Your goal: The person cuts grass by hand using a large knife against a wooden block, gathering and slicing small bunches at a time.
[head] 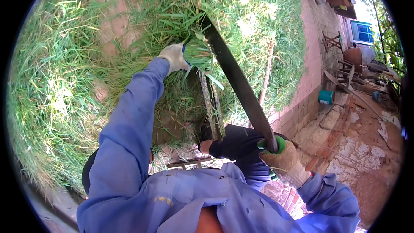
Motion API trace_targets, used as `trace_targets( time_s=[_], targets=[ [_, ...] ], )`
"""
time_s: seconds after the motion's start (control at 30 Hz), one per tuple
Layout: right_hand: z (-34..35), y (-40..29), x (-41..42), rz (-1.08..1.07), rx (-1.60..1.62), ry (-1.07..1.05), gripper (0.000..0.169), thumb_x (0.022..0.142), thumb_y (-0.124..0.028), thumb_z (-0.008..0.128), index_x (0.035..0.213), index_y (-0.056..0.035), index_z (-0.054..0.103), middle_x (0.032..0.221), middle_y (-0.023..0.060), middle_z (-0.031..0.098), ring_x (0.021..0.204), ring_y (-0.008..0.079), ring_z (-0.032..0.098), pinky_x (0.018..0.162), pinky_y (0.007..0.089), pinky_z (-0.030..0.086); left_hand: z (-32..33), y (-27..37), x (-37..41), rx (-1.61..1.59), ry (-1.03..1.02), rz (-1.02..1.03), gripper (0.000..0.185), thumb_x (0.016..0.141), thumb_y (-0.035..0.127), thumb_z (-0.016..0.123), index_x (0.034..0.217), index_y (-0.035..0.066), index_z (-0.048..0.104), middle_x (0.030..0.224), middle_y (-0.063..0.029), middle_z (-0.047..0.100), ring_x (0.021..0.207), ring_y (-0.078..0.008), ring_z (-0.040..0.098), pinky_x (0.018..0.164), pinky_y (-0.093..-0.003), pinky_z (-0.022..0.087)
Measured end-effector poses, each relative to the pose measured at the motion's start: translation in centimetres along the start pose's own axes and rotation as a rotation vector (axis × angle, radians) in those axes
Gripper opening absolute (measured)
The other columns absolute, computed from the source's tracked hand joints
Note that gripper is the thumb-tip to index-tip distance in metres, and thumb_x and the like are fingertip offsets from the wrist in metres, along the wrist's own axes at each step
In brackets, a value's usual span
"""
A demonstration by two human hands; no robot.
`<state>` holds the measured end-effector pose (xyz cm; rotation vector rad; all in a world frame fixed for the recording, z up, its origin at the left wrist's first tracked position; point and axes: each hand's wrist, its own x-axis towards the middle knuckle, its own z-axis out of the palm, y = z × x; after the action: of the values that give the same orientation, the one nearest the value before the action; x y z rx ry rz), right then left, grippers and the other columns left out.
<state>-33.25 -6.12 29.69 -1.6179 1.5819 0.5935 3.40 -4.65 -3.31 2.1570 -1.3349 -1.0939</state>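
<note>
My left hand (173,57), in a pale work glove with a blue palm edge, grips a bundle of long green grass (198,52). The bundle's right end lies beside the long dark blade of a lever-type fodder cutter (234,74). My right hand (280,160), in a tan and green glove, is closed around the handle end of the blade, near my right knee. Under the raised blade runs a narrow slotted wooden bed (208,98). Grass hides the blade's far end.
Loose cut grass (61,81) covers the ground on both sides. A wooden stick (267,68) lies in the grass at right. Beyond a low brick edge (299,110) are a green bucket (326,97), a long-handled tool (346,87) and a folding wooden stool (332,41).
</note>
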Motion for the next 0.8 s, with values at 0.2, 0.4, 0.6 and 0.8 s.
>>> trace_targets(
  time_s=[0.2,0.4,0.6,0.8],
  targets=[
    [13.4,7.0,6.8,-0.17,0.018,0.147,0.023,0.09,-0.01,0.072,0.112,-0.004,0.069,0.086,0.0077,0.071,0.07,0.0193,0.065,0.065,0.0404,0.053,1.7,1.4,-1.5,-0.081,0.018,-0.184,0.086,0.069,0.034,0.091,0.138,-0.004,0.056,0.12,-0.0262,0.071,0.116,-0.0376,0.068,0.102,-0.0441,0.054],
    [20.1,12.0,13.1,-0.242,-0.104,0.379,0.019,0.088,-0.018,0.074,0.101,-0.0037,0.071,0.081,0.0142,0.072,0.072,0.0289,0.069,0.068,0.0399,0.053,2.8,5.4,-6.5,-0.091,0.047,-0.287,0.07,0.081,0.039,0.085,0.132,0.0,0.057,0.122,-0.0219,0.071,0.114,-0.0366,0.069,0.099,-0.0426,0.055],
    [4.9,4.3,1.3,-0.232,0.277,0.11,0.039,0.09,-0.014,0.077,0.125,0.0008,0.065,0.081,0.0037,0.068,0.068,0.0102,0.065,0.059,0.029,0.053,7.5,7.8,-9.1,0.201,0.043,-0.079,0.055,0.091,0.029,0.071,0.133,-0.002,0.056,0.114,-0.0157,0.072,0.106,-0.028,0.07,0.093,-0.039,0.052],
    [-8.4,-9.7,-5.6,-0.186,-0.043,0.114,0.044,0.091,-0.011,0.076,0.13,0.0031,0.061,0.08,0.0057,0.066,0.051,0.0085,0.059,0.042,0.0258,0.046,2.2,11.5,-4.8,0.479,0.075,0.052,0.043,0.103,0.029,0.056,0.133,-0.001,0.057,0.099,-0.0087,0.067,0.093,-0.0186,0.066,0.08,-0.0349,0.053]
  ],
)
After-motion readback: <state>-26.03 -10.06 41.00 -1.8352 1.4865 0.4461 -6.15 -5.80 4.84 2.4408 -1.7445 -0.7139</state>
